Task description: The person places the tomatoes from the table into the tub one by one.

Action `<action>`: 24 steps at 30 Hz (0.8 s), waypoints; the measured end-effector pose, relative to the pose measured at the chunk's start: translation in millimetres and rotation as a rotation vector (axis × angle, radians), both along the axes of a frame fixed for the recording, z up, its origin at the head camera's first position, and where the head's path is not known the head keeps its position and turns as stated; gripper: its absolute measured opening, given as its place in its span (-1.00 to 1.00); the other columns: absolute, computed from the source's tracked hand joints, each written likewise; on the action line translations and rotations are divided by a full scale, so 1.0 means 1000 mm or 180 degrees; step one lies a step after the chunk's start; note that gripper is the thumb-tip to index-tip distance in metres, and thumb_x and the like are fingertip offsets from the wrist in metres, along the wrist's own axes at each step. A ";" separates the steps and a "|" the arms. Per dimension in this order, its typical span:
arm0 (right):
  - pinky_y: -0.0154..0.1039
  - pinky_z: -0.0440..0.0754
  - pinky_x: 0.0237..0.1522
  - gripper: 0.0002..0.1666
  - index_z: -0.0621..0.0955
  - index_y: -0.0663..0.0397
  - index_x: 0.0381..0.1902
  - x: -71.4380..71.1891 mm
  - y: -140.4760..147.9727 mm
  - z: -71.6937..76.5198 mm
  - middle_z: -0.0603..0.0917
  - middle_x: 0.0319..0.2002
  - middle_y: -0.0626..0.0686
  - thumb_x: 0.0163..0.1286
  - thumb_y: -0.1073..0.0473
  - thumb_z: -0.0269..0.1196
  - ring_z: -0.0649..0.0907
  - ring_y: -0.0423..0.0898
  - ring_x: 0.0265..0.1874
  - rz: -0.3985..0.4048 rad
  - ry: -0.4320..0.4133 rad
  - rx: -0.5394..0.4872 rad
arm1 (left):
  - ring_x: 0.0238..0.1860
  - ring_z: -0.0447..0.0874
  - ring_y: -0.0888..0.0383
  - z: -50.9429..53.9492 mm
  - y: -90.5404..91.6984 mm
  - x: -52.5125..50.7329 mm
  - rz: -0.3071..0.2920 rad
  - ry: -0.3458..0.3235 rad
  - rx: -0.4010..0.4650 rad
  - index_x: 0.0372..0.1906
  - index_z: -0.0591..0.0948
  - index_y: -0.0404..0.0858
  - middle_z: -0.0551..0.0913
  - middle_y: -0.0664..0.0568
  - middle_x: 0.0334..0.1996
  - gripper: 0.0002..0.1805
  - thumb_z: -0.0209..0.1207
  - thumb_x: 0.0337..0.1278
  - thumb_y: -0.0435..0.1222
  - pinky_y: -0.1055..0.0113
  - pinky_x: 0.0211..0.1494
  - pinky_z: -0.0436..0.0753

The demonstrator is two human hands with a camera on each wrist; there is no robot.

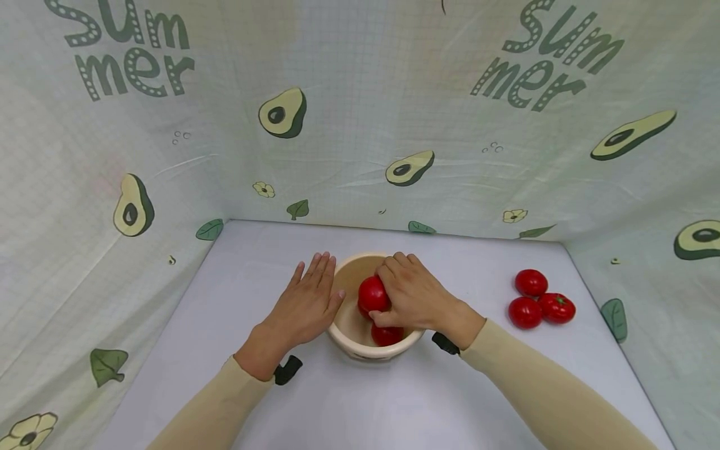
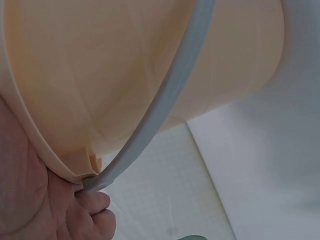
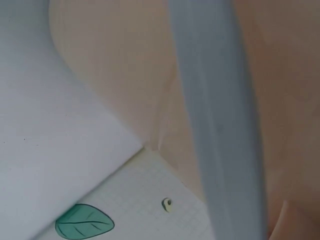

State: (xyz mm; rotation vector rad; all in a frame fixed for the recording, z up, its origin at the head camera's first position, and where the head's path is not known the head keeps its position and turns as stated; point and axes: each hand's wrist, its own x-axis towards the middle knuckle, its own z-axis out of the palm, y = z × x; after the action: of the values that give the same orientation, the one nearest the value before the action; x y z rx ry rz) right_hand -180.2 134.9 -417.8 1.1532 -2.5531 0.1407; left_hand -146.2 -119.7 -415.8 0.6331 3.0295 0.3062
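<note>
A cream bucket (image 1: 353,344) with a grey handle (image 2: 165,95) stands on the white table. My left hand (image 1: 306,300) lies flat against the bucket's left rim, its fingers straight. Reaching in over the right rim, my right hand (image 1: 413,294) grips a red tomato (image 1: 372,294) between thumb and fingers. Beneath it another tomato (image 1: 387,335) sits inside the bucket, and one more is mostly hidden below the held one. The right wrist view shows the bucket's outer wall (image 3: 115,65) and handle, not the held tomato.
Three tomatoes lie in a group at the right of the table: a back one (image 1: 531,283), a front one (image 1: 525,312) and a right one (image 1: 557,308). A cloth printed with avocados (image 1: 349,125) hangs behind and along both sides.
</note>
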 end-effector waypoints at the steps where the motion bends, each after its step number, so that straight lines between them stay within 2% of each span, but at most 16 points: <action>1: -0.13 0.51 -0.13 -0.35 0.63 0.13 -0.07 0.000 0.000 0.000 0.65 -0.18 0.01 0.18 -0.31 0.31 0.55 -0.02 -0.16 0.0003 -0.0012 0.0020 | 0.73 -0.11 -0.16 0.000 0.000 0.000 -0.0003 0.0002 0.0000 0.68 0.04 -0.42 0.03 -0.25 0.70 -0.20 -0.20 0.69 0.05 -0.15 0.74 -0.10; 10: -0.14 0.50 -0.12 -0.34 0.62 0.12 -0.06 -0.001 -0.003 0.003 0.63 -0.18 0.00 0.17 -0.31 0.31 0.53 -0.03 -0.17 0.0035 -0.0060 0.0172 | 0.73 -0.10 -0.17 0.000 0.001 0.000 -0.0016 0.0017 0.0023 0.67 0.05 -0.42 0.04 -0.25 0.70 -0.20 -0.20 0.68 0.06 -0.16 0.74 -0.07; 24: -0.13 0.51 -0.08 -0.31 0.62 0.11 0.00 -0.003 -0.006 -0.002 0.64 -0.12 0.00 0.22 -0.34 0.32 0.54 -0.03 -0.12 0.0072 -0.0178 0.0255 | 0.73 -0.12 -0.17 0.000 0.001 -0.001 -0.0015 -0.0022 0.0012 0.68 0.03 -0.42 0.02 -0.25 0.70 -0.18 -0.20 0.68 0.07 -0.16 0.74 -0.07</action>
State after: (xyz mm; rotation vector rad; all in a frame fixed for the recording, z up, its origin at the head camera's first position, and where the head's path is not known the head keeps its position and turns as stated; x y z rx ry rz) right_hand -183.4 129.1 -419.7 1.2241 -2.6168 0.0776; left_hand -146.9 -118.5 -416.0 0.6381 3.0210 0.3132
